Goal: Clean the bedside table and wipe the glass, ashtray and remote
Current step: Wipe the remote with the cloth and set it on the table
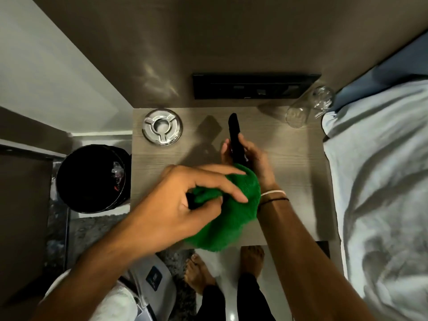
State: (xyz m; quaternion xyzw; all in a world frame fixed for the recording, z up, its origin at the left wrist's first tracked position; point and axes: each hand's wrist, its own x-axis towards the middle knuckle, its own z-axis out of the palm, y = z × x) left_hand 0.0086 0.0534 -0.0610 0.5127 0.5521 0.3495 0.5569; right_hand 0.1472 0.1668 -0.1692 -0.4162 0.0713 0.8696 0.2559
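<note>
The right hand (247, 156) is wrapped around the lower half of the black remote (236, 137), thumb on one side and fingers on the other. The remote's long axis runs away from the person, its free end pointing toward the wall, above the bedside table (289, 163). The left hand (185, 205) pinches a bunched green cloth (231, 218) against the remote's near end. The metal ashtray (162, 128) sits at the table's far left corner, the glass (305, 107) at the far right, beside the bed (382, 181).

no legible text, small dark label (154, 278) on white item at bottom, print too blurred to read
</note>
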